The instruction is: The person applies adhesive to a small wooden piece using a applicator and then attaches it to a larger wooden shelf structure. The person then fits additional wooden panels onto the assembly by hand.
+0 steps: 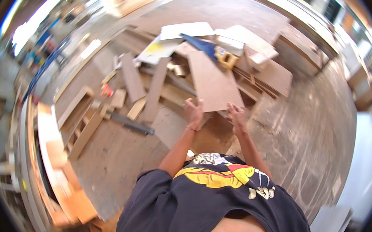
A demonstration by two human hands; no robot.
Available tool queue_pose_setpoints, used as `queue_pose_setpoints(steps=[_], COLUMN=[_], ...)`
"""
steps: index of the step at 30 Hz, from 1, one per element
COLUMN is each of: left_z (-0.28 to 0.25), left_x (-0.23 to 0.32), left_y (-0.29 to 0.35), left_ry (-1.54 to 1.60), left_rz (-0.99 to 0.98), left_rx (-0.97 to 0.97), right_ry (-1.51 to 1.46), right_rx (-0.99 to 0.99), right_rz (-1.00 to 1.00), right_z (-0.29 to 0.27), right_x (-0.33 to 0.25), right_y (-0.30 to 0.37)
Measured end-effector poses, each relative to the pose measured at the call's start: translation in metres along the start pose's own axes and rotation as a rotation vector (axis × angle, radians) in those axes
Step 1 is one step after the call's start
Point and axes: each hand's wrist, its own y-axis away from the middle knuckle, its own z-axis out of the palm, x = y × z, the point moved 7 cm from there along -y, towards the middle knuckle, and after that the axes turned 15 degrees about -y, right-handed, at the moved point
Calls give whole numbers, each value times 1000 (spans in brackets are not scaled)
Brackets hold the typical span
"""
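Observation:
A flat, light-brown wooden board [214,81] stretches away from me, over a heap of offcuts. At its near left corner, my left hand [193,112] grips the edge, fingers closed. My right hand [237,116] closes on the near right corner. Just beyond the board, partly covered by it, lies a handsaw [201,47] with a dark blue blade and a yellow handle. Under and beside the board are narrow wooden strips [155,90] and pale boards [186,30].
The pile lies on a broad worn wooden surface [298,121]. Left of it are a dark, long tool [130,123] with a wooden end, a small red object [106,90] and an open wooden frame [83,123]. A white panel [365,155] stands at the right.

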Motion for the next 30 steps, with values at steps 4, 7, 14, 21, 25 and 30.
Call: queue_pose_setpoints(steps=[4, 7, 14, 21, 25, 30], left_z=[36, 44, 36, 37, 26, -42], left_x=[-22, -25, -18, -30, -42, -44], left_y=[-8, -11, -11, -22, -27, -3], left_ry=[325, 628, 689, 839, 615, 416], left_rz=[-155, -170, -212, -202, -152, -170], left_rx=[-225, -469, -469, -390, -292, -2], right_ry=[106, 219, 226, 139, 76, -20], right_rx=[-135, -289, -321, -254, -293, -418], right_rz=[54, 21, 18, -65, -187, -80], right_z=[32, 63, 76, 66, 70, 113], right_x=[21, 32, 30, 23, 19, 41], right_y=[-8, -6, -4, -2, -2, 13])
